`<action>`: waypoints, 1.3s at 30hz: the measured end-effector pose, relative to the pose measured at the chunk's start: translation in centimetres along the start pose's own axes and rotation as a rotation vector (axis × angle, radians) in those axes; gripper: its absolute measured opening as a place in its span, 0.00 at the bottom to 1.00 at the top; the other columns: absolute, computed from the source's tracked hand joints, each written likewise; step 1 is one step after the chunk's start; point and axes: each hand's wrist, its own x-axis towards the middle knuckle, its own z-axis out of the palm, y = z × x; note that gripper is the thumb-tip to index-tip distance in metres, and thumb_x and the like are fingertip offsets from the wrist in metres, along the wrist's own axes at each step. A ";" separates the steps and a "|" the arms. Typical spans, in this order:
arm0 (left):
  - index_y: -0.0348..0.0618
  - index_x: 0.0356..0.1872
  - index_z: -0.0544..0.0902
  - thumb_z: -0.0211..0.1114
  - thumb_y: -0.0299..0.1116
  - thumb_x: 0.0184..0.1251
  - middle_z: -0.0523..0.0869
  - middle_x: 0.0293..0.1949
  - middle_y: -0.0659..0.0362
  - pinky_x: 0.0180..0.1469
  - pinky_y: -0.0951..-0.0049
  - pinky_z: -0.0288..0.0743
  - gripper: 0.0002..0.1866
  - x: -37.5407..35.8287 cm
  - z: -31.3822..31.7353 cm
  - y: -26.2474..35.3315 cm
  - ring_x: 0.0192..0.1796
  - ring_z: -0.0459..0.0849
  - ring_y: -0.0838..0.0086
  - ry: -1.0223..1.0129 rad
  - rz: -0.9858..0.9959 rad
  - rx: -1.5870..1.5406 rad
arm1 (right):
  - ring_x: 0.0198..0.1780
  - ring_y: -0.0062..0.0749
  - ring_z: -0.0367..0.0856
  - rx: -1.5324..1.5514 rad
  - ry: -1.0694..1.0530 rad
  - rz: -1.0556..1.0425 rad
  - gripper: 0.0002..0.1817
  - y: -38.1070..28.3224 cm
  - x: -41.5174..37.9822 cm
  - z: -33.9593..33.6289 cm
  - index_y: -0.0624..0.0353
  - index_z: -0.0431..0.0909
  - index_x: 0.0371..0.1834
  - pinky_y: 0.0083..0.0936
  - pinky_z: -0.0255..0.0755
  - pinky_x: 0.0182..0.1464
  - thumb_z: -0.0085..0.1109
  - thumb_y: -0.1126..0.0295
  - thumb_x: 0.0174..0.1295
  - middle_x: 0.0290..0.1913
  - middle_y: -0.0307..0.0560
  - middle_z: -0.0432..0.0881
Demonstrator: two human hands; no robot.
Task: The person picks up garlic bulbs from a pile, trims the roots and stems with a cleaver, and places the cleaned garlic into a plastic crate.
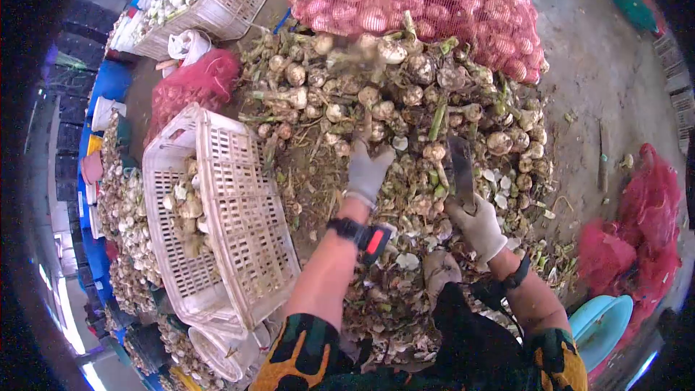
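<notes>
My left hand point(368, 172), in a pale work glove, is closed around the stalk of a garlic bulb point(368, 95), whose head points away from me. In my right hand point(479, 230), also gloved, is a knife with a broad dark blade point(461, 163) pointing forward. Both hands are over a large heap of garlic point(416, 94) with stalks and soil on it. Just left of the blade lies another garlic bulb point(434, 151) with its stalk toward me. Loose skins and trimmed scraps point(394, 304) cover the ground below my hands.
A white plastic crate point(246, 210) holding some garlic leans at left. A full red mesh sack point(434, 0) lies beyond the heap. Another crate point(232, 3) stands at upper left. At right are a crumpled red mesh bag point(637, 224) and a turquoise basin point(602, 329).
</notes>
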 end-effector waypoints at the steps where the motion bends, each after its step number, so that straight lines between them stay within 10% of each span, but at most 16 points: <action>1: 0.38 0.62 0.71 0.71 0.46 0.50 0.71 0.59 0.36 0.63 0.62 0.66 0.38 1.2 1.5 0.4 0.61 0.73 0.47 0.123 -0.032 0.139 | 0.36 0.18 0.74 0.128 -0.014 0.036 0.14 -0.1 0.2 0.0 0.65 0.78 0.44 0.24 0.73 0.41 0.63 0.68 0.60 0.35 0.40 0.83; 9: 0.37 0.55 0.73 0.70 0.39 0.47 0.73 0.52 0.36 0.54 0.57 0.73 0.32 3.7 1.4 0.7 0.49 0.78 0.44 -0.003 0.001 0.391 | 0.35 0.21 0.78 0.042 -0.026 0.043 0.15 -0.8 2.6 0.5 0.64 0.78 0.45 0.24 0.73 0.42 0.64 0.67 0.59 0.35 0.45 0.85; 11: 0.37 0.55 0.73 0.73 0.38 0.46 0.76 0.50 0.39 0.54 0.57 0.73 0.33 0.8 0.8 -3.0 0.49 0.78 0.50 -0.184 0.059 0.082 | 0.35 0.21 0.78 0.056 -0.021 0.037 0.15 -0.9 3.1 0.9 0.64 0.78 0.45 0.24 0.73 0.42 0.64 0.66 0.59 0.34 0.45 0.85; 13: 0.39 0.56 0.74 0.76 0.39 0.46 0.78 0.51 0.41 0.56 0.57 0.71 0.34 -4.9 -1.4 -0.2 0.52 0.77 0.54 -0.356 -0.277 -0.622 | 0.36 0.21 0.78 0.107 0.006 0.026 0.16 -0.5 3.3 1.7 0.64 0.78 0.46 0.24 0.74 0.42 0.64 0.65 0.60 0.36 0.44 0.85; 15: 0.40 0.57 0.73 0.76 0.39 0.45 0.79 0.49 0.45 0.56 0.57 0.71 0.35 -9.9 -2.4 3.0 0.52 0.77 0.54 -0.387 -0.442 -0.651 | 0.37 0.20 0.77 0.172 -0.045 0.068 0.16 -2.9 2.4 2.6 0.64 0.78 0.45 0.24 0.73 0.42 0.63 0.64 0.61 0.37 0.40 0.84; 20: 0.38 0.49 0.77 0.73 0.36 0.45 0.82 0.42 0.52 0.51 0.61 0.74 0.27 -12.8 -3.7 6.3 0.44 0.80 0.54 -0.162 0.418 0.273 | 0.39 0.20 0.77 0.637 -0.166 0.243 0.17 -2.6 0.9 3.9 0.65 0.78 0.48 0.23 0.74 0.44 0.63 0.65 0.62 0.40 0.40 0.83; 24: 0.40 0.47 0.77 0.74 0.34 0.48 0.84 0.38 0.57 0.45 0.70 0.77 0.24 -13.1 -5.4 6.9 0.40 0.82 0.71 -0.451 0.061 -0.252 | 0.38 0.17 0.76 0.475 -0.240 0.223 0.17 -4.2 -1.1 2.5 0.65 0.77 0.49 0.21 0.73 0.42 0.61 0.65 0.63 0.41 0.36 0.83; 30: 0.37 0.48 0.73 0.75 0.29 0.49 0.86 0.40 0.57 0.42 0.71 0.79 0.25 -14.8 -6.1 7.5 0.41 0.85 0.71 -0.540 -0.193 -0.799 | 0.34 0.50 0.80 -0.653 -0.204 -0.493 0.14 -3.9 -5.4 0.3 0.57 0.74 0.37 0.38 0.74 0.34 0.64 0.61 0.53 0.31 0.51 0.78; 33: 0.36 0.50 0.70 0.75 0.29 0.51 0.87 0.39 0.56 0.46 0.72 0.80 0.27 -15.1 -6.4 6.0 0.41 0.86 0.69 -0.478 0.095 -0.310 | 0.35 0.50 0.81 -0.740 -0.182 -0.525 0.16 -4.1 -6.2 0.4 0.57 0.74 0.37 0.41 0.74 0.35 0.64 0.59 0.52 0.33 0.51 0.79; 39: 0.37 0.53 0.72 0.75 0.29 0.48 0.86 0.42 0.57 0.45 0.72 0.79 0.29 -16.7 -6.9 6.6 0.42 0.86 0.73 -0.426 0.029 -0.561 | 0.34 0.50 0.80 -0.790 -0.170 -0.590 0.17 -4.1 -7.0 0.5 0.56 0.70 0.40 0.42 0.73 0.33 0.63 0.59 0.54 0.33 0.52 0.77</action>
